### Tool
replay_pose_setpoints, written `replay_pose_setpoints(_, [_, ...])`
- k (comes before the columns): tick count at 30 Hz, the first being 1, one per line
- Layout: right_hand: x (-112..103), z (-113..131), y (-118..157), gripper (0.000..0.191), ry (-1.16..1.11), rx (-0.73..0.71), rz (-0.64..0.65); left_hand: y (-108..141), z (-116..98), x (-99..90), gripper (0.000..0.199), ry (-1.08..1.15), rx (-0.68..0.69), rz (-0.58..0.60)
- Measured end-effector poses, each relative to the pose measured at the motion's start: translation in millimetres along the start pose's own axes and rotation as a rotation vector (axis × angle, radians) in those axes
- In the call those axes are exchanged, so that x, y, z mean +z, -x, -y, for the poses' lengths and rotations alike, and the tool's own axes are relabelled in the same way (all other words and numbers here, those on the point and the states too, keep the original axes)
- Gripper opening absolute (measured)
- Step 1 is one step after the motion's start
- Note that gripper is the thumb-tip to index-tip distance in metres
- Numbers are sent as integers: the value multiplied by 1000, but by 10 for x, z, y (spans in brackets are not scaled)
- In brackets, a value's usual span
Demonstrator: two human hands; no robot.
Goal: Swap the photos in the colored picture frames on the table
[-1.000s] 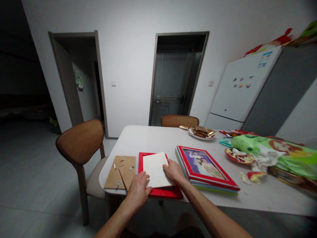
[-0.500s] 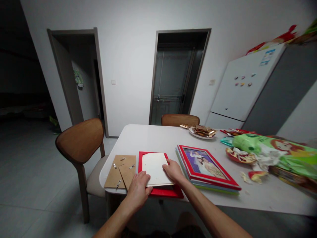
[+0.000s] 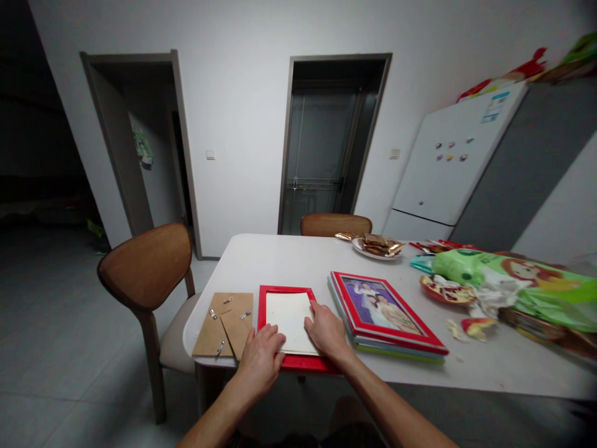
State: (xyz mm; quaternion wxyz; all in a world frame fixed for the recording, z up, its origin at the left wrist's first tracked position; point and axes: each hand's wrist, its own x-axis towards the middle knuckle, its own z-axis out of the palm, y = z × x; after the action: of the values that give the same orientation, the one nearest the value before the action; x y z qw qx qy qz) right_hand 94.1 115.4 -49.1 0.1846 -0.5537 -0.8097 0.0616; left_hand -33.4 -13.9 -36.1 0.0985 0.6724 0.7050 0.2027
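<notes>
Head view: the white sheet (image 3: pixel 289 314) lies inside the red frame (image 3: pixel 305 363), almost parallel with its rim; the left hand (image 3: pixel 262 354) rests half open over the frame's lower left side, fingers slightly bent, with no grip visible; the right hand (image 3: pixel 328 331) lies over the frame's right side, thumb on the sheet and forefinger a little apart, and I cannot tell if it pinches the edge. In my judgement, light and even pressure from both sides is best, so that no corner rides up on the rim; the brown board (image 3: pixel 214 330), left of the frame, is better left untouched meanwhile.
</notes>
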Motion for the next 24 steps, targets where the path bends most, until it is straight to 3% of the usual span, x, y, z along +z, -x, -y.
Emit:
replay_pose_setpoints(11, [49,15,-35,26,-18,-84,1,-54,-14,27,22,-94,13,-52])
replay_pose_setpoints(14, [40,-35,-30,33,-100,-117,22,-88,-20,14,22,-116,4,-63])
replay_pose_setpoints(18, [7,-147,90,51,-185,-270,99,-116,-31,-10,23,-120,-5,-61])
replay_pose_setpoints(24, [-73,-118,185,28,-93,-319,149,-60,-45,-59,23,-86,32,-59])
